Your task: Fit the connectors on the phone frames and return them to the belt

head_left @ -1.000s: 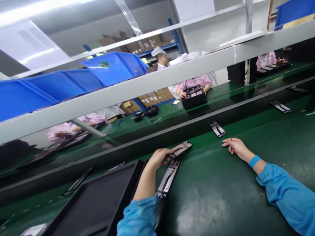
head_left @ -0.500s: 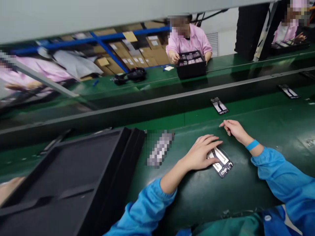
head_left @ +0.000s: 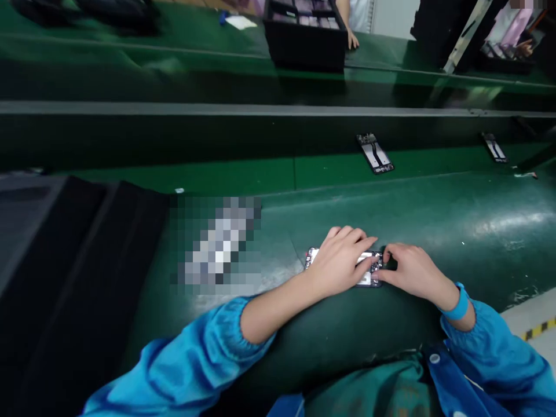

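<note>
Phone (head_left: 366, 281) on the green bench (head_left: 443, 202), at the worker's (head_left: 386, 388) 12 o'clock. Left hand (head_left: 341, 263) covers it, grip hidden; right hand (head_left: 419, 273) curls at its 3 o'clock end, whether pinching I cannot tell. Light edge contact should serve best.

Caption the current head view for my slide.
Left hand over a phone part on a green worktop, right hand at its end.

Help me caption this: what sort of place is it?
Likely an electronics assembly line: an opened phone-like device lies under the left hand, another lies beyond, and a black tray stands on the opposite bench.
</note>
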### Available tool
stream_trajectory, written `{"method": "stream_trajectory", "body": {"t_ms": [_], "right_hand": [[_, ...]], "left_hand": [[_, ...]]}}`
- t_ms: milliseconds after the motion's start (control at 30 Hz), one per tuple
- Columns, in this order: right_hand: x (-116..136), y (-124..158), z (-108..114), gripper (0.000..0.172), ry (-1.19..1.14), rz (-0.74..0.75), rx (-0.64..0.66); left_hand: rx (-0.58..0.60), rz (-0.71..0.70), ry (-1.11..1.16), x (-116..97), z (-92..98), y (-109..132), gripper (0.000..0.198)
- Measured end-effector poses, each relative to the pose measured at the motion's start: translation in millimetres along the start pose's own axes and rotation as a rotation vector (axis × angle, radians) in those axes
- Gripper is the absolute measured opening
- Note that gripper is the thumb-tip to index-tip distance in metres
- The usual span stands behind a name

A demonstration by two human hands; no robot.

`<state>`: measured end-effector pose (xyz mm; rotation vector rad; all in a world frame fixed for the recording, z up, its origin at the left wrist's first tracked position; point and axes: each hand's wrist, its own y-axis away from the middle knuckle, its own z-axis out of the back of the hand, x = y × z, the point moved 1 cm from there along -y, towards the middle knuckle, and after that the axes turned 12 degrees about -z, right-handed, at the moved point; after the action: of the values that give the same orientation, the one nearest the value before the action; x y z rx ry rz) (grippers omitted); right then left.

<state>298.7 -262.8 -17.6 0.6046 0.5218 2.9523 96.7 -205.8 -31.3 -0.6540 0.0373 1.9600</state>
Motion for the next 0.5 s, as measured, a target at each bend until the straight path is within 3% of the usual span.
{"method": "stream_trajectory", "body": {"t_ms": [67, 400, 500], "right_hand": [[0.9, -2.6, -0.4, 0.035, 0.002, 0.008, -0.004], [-3.9, 0.6, 10.8, 0.032, -0.077, -0.066, 0.062], [-4.0, -2.5, 14.6, 0.026, -0.315, -0.130, 0.215]], "left_hand": [[-0.040, -0.068, 0.019, 2.3, -4.0, -5.8, 0.020], [-0.074, -0.192, -0.069, 10.4, -7.2, -0.8, 0.026], [-0.108, -0.199, -0.121, 8.0, -9.2, -1.5, 0.028]]}}
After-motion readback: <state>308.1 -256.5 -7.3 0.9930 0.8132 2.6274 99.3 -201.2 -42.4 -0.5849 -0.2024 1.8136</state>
